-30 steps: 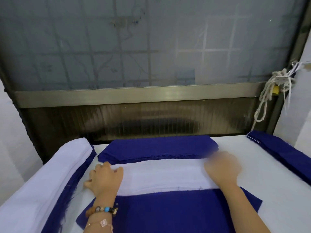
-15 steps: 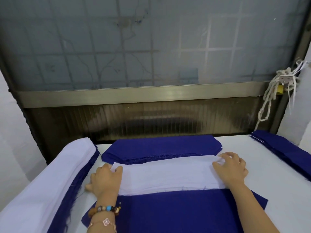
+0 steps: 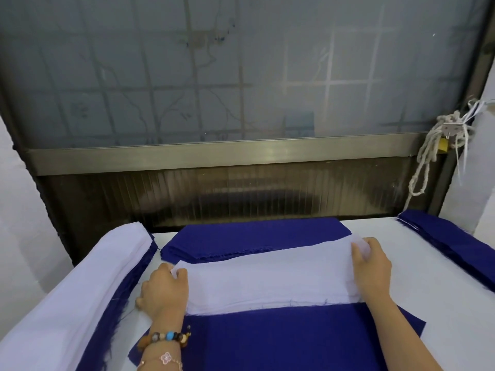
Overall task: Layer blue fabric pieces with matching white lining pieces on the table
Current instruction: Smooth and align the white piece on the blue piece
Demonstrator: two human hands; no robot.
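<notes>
A white lining piece [image 3: 267, 279] lies across the far part of a blue fabric piece [image 3: 281, 341] in front of me. My left hand [image 3: 163, 293] pinches the lining's left corner between thumb and fingers. My right hand [image 3: 372, 266] pinches its right end, and that far right corner is raised a little off the table. Behind the lining sits a stack of blue fabric pieces [image 3: 254, 236].
A thick pile of white lining over blue fabric [image 3: 67, 298] runs along the left edge of the white table [image 3: 442, 311]. Another blue stack [image 3: 450, 236] lies at the far right. A window frame [image 3: 214, 156] and a knotted rope [image 3: 428, 156] stand behind the table.
My right hand slid right and forward along the lining, then took hold of its right end. My left hand moved from lying flat to pinching the left corner.
</notes>
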